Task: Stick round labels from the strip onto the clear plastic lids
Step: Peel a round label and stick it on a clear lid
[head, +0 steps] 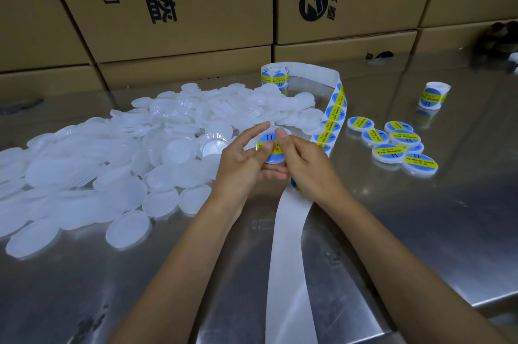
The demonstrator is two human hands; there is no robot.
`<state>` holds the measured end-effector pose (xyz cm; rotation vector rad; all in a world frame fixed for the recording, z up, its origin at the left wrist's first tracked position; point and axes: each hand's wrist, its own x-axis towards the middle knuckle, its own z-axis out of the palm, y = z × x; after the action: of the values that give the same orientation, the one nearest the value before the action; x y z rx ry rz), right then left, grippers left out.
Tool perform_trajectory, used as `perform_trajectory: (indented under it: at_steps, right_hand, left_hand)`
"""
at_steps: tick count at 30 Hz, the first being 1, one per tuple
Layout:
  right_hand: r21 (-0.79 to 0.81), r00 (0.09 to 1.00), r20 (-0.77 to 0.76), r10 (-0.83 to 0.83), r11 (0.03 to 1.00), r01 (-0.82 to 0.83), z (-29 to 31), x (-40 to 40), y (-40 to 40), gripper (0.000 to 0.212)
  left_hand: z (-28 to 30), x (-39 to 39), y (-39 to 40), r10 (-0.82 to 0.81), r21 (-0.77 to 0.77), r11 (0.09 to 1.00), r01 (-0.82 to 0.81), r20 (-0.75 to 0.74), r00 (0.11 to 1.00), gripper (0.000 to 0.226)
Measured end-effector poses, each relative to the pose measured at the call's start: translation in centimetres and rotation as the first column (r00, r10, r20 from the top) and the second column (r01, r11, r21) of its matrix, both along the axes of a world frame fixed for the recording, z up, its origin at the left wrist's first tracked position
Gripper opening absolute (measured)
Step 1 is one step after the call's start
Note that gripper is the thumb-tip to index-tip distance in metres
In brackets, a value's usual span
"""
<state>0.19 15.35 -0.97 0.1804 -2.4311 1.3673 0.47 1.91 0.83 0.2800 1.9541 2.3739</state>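
My left hand (246,158) holds a clear plastic lid (271,159) from the left and below, thumb on its face. A round blue and yellow label (267,139) lies on that lid. My right hand (305,164) presses its thumb on the label's top edge, and the label strip (333,116) runs under its palm. The strip comes from a roll (274,76) at the back. Its bare white backing (288,245) trails toward me. A big pile of unlabelled lids (117,153) covers the table's left side. Several labelled lids (398,144) lie to the right.
The work surface is a shiny steel table (420,231), with its edge at the lower right. A second label roll (433,94) stands at the back right. Cardboard boxes (182,7) form a wall along the far side.
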Motion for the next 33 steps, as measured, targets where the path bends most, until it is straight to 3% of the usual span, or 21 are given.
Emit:
perform_trajectory:
  at_steps: [3, 8, 11, 16, 21, 27, 33]
  right_hand:
    - [-0.001, 0.999, 0.001, -0.036, 0.999, 0.036, -0.1, -0.3, 0.2, 0.068]
    - [-0.033, 0.998, 0.023, -0.061, 0.998, 0.062, -0.3, -0.6, 1.0, 0.063]
    - [-0.088, 0.997, -0.007, -0.081, 0.993, 0.08, -0.2, -0.8, 1.0, 0.067]
    - [-0.211, 0.999, 0.034, 0.029, 0.977, -0.021, 0.2, -0.4, 0.5, 0.064]
    - [-0.101, 0.999, -0.013, 0.048, 0.994, -0.049, 0.3, -0.1, 0.1, 0.062]
    - [-0.051, 0.999, -0.03, -0.031, 0.998, 0.029, -0.1, -0.8, 0.6, 0.057]
    - [0.003, 0.996, -0.078, -0.05, 0.999, 0.05, -0.2, -0.9, 1.3, 0.05]
  left_hand:
    - [-0.1, 0.2, 0.0, -0.065, -0.024, 0.998, 0.065, -0.02, 0.998, 0.04]
    - [-0.4, 0.3, 0.1, -0.135, -0.115, 0.985, 0.127, -0.068, 0.988, 0.06]
    - [-0.3, 0.2, 0.1, -0.122, -0.026, 0.992, 0.121, -0.038, 0.992, 0.053]
    - [-0.4, 0.0, -0.3, -0.062, -0.006, 0.998, 0.062, -0.052, 0.997, 0.035]
    - [-0.3, -0.1, -0.5, 0.014, 0.099, 0.995, -0.016, 0.015, 1.0, 0.022]
    - [-0.4, -0.2, -0.2, 0.007, 0.026, 1.0, -0.007, 0.006, 1.0, 0.027]
    - [-0.8, -0.5, -0.2, -0.112, -0.05, 0.993, 0.109, -0.06, 0.992, 0.047]
